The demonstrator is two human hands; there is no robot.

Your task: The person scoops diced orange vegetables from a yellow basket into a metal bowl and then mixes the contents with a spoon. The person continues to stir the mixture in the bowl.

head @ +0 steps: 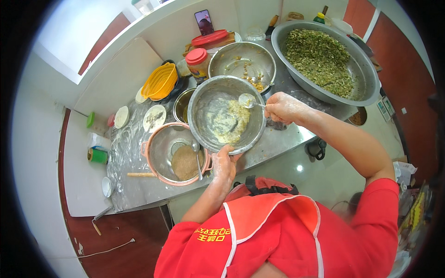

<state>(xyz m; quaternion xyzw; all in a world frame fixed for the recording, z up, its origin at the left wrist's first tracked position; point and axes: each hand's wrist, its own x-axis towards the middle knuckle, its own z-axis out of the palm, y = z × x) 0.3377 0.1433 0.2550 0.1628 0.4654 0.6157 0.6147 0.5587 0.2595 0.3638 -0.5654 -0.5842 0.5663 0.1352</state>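
My left hand (225, 164) grips the near rim of a grey metal bowl (208, 114), which is tilted and holds a pale, wet mixture (236, 121). In my right hand (283, 108) is a metal spoon (247, 100), held over the bowl's right side with some pale mixture in it. Just left of the bowl stands a pink-rimmed basin (149, 153) with brown powder (184, 163) and a second spoon (198, 156) inside. Behind the bowl a steel basin (273, 62) has yellow bits on its bottom. A steel pot (179, 106) is partly hidden by the bowl.
A large grey basin (368, 87) of chopped greens (316, 62) stands at the back right. On the floured metal table (132, 194) are a wooden rolling pin (140, 174), white plates (154, 118), a yellow plastic basket (160, 81) and a red-lidded jar (198, 66). A phone (204, 22) leans at the back.
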